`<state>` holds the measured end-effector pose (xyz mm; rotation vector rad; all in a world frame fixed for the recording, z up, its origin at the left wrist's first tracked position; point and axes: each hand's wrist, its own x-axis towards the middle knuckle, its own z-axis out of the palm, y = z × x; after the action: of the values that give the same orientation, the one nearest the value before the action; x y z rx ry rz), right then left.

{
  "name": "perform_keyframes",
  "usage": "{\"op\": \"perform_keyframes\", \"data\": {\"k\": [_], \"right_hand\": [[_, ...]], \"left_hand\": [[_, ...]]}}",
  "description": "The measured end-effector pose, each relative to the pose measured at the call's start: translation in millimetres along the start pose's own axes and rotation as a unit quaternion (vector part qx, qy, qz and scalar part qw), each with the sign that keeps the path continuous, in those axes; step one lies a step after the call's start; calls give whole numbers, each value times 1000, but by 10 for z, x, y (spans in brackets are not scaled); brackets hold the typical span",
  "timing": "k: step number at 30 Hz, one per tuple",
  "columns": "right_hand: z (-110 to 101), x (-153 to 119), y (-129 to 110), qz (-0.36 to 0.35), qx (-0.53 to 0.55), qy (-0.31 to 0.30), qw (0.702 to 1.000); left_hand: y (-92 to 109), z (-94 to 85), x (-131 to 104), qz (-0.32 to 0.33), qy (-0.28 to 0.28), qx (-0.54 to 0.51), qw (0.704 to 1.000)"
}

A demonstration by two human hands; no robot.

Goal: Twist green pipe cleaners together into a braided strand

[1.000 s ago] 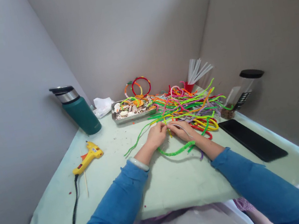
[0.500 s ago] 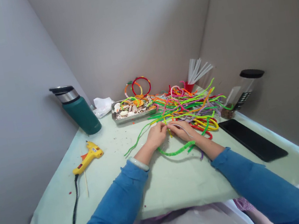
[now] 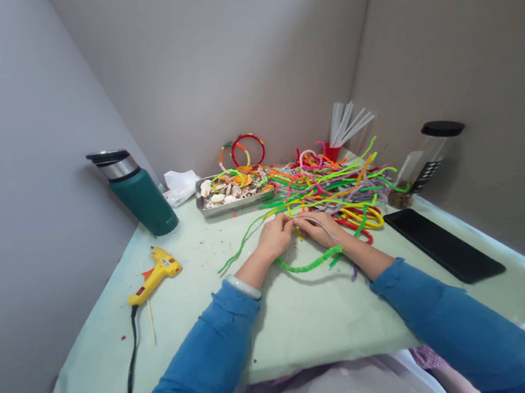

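L hand (image 3: 275, 238), R hand (image 3: 317, 231): fingertips together, pinched nearly closed, appar. on pale stem (image 3: 319, 222) — mid-table (image 3: 316, 329), nr. side of stem pile (image 3: 329, 185). Step: prob. bending/joining stems. Next calls for: firm pinch, small twist.

The near tabletop (image 3: 326, 324) leaves room to pass — farther back, pipe cleaners (image 3: 328, 183) and a metal tray (image 3: 238, 207) crowd the way.
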<state>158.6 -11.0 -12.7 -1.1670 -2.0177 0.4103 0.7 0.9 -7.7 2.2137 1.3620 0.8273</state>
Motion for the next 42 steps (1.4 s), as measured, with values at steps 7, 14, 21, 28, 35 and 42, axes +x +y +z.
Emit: {"op": "perform_keyframes", "data": {"k": [7,14,21,28,35,42], "right_hand": [[3,2,-8,3,8,-1,1000],[4,-3,-10,5,5,1,1000],[-5,3,-22,5,3,-3,1000],[-17,1,-54,5,5,-3,1000],[-5,2,-31,-1,7,-8,1000],[-15,4,-48,-4,9,-9,1000]], "left_hand": [[2,0,7,-4,-1,9,1000],[-5,3,10,-1,-4,9,1000],[-12,11,9,1,0,7,1000],[17,-7,1,3,-1,8,1000],[0,4,16,6,1,18,1000],[-4,2,22,-8,-4,23,1000]]}}
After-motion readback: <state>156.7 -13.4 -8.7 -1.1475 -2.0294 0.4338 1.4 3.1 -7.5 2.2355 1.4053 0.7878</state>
